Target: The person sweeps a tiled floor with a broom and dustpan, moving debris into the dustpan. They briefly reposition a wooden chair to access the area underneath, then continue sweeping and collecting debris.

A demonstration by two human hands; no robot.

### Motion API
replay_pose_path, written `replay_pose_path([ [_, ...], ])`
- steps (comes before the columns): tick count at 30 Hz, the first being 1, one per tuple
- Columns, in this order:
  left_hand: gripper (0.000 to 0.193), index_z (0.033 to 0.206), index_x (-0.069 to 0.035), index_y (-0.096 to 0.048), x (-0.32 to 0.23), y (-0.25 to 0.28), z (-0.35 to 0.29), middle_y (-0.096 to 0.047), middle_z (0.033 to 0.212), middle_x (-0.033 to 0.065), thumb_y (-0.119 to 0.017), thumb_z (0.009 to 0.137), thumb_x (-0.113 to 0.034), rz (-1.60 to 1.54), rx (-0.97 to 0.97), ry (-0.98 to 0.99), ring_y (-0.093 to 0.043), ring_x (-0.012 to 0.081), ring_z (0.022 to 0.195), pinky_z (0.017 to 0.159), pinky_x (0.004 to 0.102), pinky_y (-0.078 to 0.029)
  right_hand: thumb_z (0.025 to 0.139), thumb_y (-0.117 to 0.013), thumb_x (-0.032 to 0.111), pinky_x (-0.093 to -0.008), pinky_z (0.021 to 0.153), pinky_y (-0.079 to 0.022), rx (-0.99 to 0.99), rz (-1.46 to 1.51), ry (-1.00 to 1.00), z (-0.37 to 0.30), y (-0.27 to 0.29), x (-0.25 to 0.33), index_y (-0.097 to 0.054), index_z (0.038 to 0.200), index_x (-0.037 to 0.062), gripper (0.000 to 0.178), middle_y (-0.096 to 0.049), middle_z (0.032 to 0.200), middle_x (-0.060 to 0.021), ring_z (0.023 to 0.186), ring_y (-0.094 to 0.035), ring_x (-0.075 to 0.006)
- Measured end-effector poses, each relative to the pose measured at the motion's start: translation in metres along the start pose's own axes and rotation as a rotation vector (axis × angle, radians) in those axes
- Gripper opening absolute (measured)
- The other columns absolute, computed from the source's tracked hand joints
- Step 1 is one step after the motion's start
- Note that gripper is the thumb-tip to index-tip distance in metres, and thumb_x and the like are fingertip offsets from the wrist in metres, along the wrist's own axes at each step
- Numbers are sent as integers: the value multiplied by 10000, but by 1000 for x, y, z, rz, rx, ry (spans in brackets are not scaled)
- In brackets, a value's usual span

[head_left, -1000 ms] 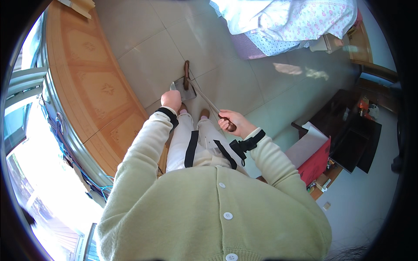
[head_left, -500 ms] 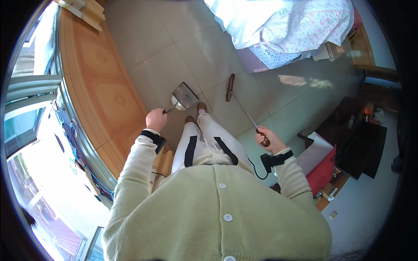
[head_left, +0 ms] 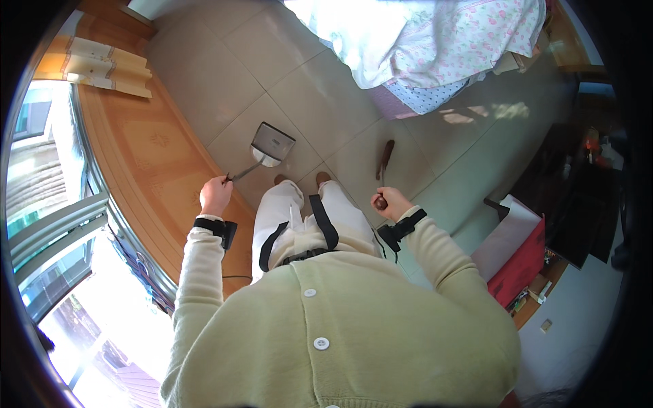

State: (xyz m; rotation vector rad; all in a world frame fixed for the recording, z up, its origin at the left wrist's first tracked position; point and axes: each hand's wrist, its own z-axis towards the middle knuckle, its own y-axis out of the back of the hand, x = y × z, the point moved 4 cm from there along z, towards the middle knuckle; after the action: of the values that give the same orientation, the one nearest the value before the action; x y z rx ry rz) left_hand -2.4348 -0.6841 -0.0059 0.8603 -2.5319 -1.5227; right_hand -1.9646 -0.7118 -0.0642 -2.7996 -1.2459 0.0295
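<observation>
My left hand (head_left: pixel 215 196) is closed round the handle of a long-handled dustpan (head_left: pixel 275 141). Its pan, grey with a dark rim, is down by the tiled floor in front of my feet; whether it touches the tiles I cannot tell. In my right hand (head_left: pixel 394 203) is the dark grip of a broom (head_left: pixel 386 158), with fingers wrapped about its end. The broom's thin shaft points away from me, and its narrow brown head is low over the floor, right of the dustpan and apart from it.
Along the left runs a wooden panelled cabinet (head_left: pixel 153 139) beside a bright window. A bed with a floral cover (head_left: pixel 469 41) stands at the far right. Dark furniture (head_left: pixel 544 183) and a red-and-white box or bag (head_left: pixel 513 262) are to my right. Tiled floor (head_left: pixel 292 75) lies between.
The view has shifted as I step and turn. My right hand has come inward, the broom now pointing more straight ahead. The dustpan is still in my left hand, farther from my feet.
</observation>
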Motion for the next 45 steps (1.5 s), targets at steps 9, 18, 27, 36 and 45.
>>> replay_pose_path([
  [9, 275, 946, -109, -676, 31, 73, 136, -671, 855, 123, -523, 826, -303, -29, 24, -79, -632, 317, 802, 709, 391, -500, 884, -420, 11, -292, 445, -441, 95, 67, -112, -8, -173, -25, -303, 833, 51, 134, -380, 691, -79, 505, -412, -160],
  [18, 263, 948, -117, -675, 90, 162, 245, -667, 857, 116, -525, 827, -295, -84, 11, -125, -629, 308, 810, 706, 393, -499, 888, -452, 19, -273, 459, -424, 178, 58, -136, -2, -430, -68, -322, 766, 46, 181, -398, 660, -59, 502, -386, -147],
  [27, 254, 946, -107, -670, 138, 199, 312, -666, 867, 126, -541, 821, -288, -137, -11, -92, -623, 331, 835, 723, 420, -500, 913, -506, 68, -182, 431, -385, 314, -98, -10, -43, -479, -34, -403, 886, 75, 106, -434, 690, -50, 520, -406, -89],
  [36, 248, 899, -80, -662, 150, 235, 380, -665, 867, 126, -550, 813, -284, -73, 4, -53, -618, 334, 836, 714, 424, -494, 900, -468, 32, -232, 452, -408, 30, -11, 158, -17, -455, 5, -387, 858, 81, 104, -404, 653, -46, 533, -419, -129],
  [45, 262, 893, -65, -660, 141, 304, 442, -657, 844, 139, -569, 810, -296, -155, -35, -12, -618, 344, 810, 694, 423, -482, 868, -442, 2, -283, 530, -468, -80, 108, 67, 65, -555, 85, -359, 720, 57, 178, -376, 631, -36, 573, -405, -149],
])
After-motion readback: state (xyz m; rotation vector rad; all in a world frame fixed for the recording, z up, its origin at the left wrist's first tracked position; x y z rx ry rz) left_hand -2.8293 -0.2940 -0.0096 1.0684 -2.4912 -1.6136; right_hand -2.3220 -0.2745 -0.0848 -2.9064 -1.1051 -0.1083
